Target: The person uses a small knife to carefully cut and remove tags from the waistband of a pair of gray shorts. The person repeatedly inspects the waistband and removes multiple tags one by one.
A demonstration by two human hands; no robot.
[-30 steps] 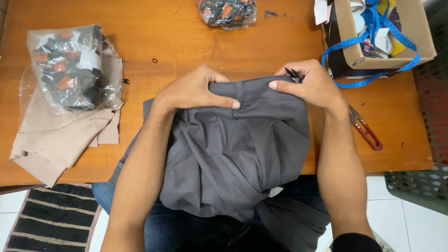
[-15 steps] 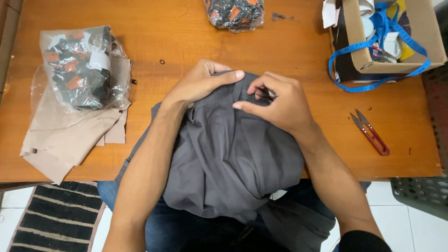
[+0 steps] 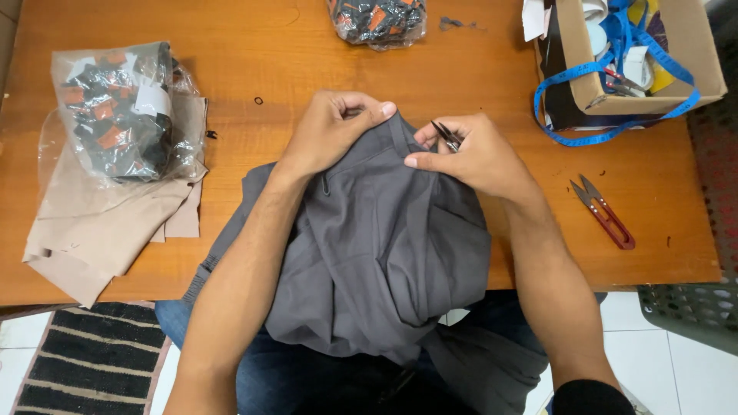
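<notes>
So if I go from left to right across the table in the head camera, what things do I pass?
Beige cloth → clear bag of black and orange bits → left hand → right hand → red thread snips → cardboard box.

The left hand is being kept closed in a fist, while the right hand is being held pinched, both forearms being stretched forward.

A grey garment lay bunched and creased at the near edge of the worktop, its lower folds spilling off over the person's lap. Its far edge was pinched up at the middle. A small dark thread snip rested just above that edge, blades pointing far-left, touching the fabric.
</notes>
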